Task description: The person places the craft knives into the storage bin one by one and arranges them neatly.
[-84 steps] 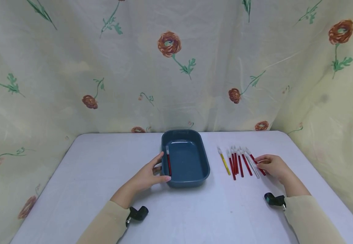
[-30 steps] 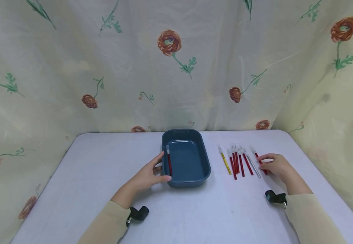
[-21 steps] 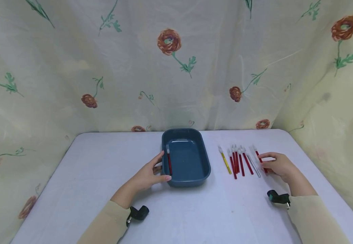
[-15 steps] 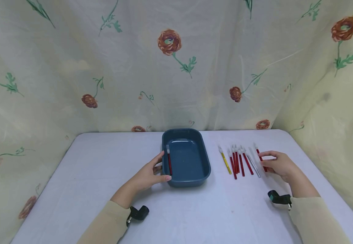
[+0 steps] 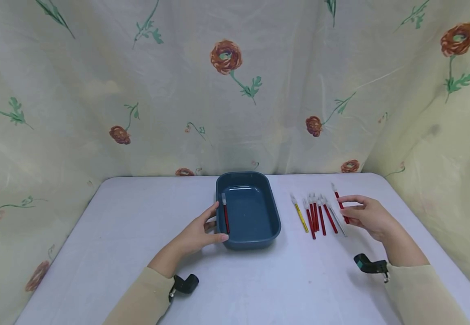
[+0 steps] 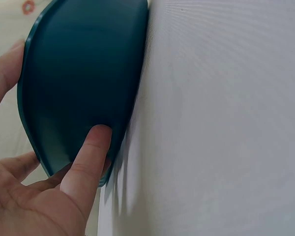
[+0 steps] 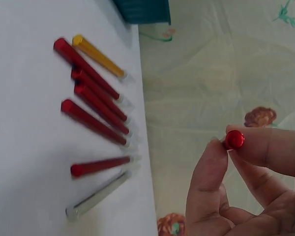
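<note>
In the head view my left hand (image 5: 192, 234) holds the near left corner of a dark blue tray (image 5: 251, 216), with the thumb at its near end and the fingers along the left side. One red craft knife (image 5: 225, 214) lies inside along the left wall. My right hand (image 5: 369, 219) pinches another red craft knife (image 5: 337, 194), its clear-capped end pointing away; the right wrist view shows its red butt end (image 7: 235, 140) between thumb and fingers. Left of that hand lie several red knives (image 5: 314, 216), a yellow knife (image 5: 300, 219) and a silver knife (image 5: 337, 221).
The white tabletop (image 5: 235, 284) has its far edge just behind the tray. A flowered curtain (image 5: 169, 90) hangs behind and at both sides. Black wrist cameras sit at both sleeves.
My right hand has drawn the rightmost red knife away from the row and raised it, now moving slightly left and farther from me. The left hand and tray stay put.
</note>
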